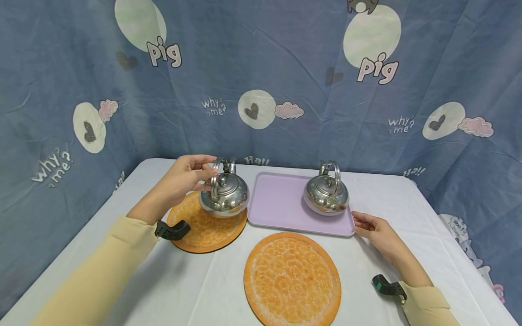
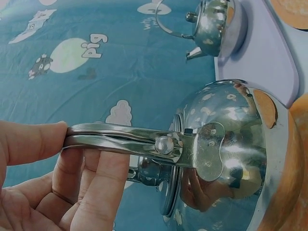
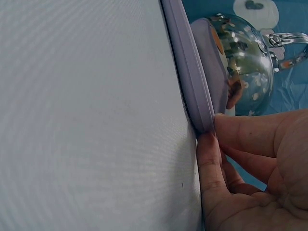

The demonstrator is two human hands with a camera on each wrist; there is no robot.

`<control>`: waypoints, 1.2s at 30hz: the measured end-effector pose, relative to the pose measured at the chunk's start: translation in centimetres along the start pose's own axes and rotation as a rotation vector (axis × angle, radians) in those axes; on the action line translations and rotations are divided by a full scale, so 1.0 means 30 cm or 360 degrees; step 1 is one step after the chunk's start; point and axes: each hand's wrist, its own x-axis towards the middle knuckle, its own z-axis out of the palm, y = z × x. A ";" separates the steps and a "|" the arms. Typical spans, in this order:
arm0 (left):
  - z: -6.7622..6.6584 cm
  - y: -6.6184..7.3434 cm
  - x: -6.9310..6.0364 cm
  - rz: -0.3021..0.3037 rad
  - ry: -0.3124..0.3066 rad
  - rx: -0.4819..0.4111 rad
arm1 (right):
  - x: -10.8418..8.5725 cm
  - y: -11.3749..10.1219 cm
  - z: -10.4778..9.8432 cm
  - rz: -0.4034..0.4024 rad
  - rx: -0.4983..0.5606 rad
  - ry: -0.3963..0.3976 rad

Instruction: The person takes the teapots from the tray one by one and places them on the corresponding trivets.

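Your left hand (image 1: 187,176) is pinching the handle (image 2: 120,138) of the left kettle (image 1: 226,199) over the left mat (image 1: 212,235); whether they're touching is unclear. Your right hand (image 1: 377,233) is pinching the lilac tray (image 1: 277,203) by its near right corner. Slack fingers risk tipping that kettle; tugging risks sliding the right kettle (image 1: 325,194). You're seeing two kettles, two mats, one tray.

Attire comprises a pale-yellow left sleeve (image 1: 98,267) and matching right sleeve (image 1: 432,312), each ending in a wide cuff (image 1: 136,230), plus a curved black left wrist camera (image 1: 173,230) and similar right wrist camera (image 1: 389,288) bearing a green patch (image 1: 378,284).
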 end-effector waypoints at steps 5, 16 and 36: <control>-0.015 -0.012 -0.014 -0.0008 0.0011 0.0016 | 0.000 -0.004 0.001 0.0010 -0.0006 0.0006; -0.038 -0.035 -0.038 -0.0008 0.0016 0.0026 | -0.002 -0.004 0.001 0.0007 -0.0006 0.0004; -0.088 -0.077 -0.075 -0.0012 0.0018 0.0052 | 0.000 -0.004 0.001 0.0004 -0.0003 0.0003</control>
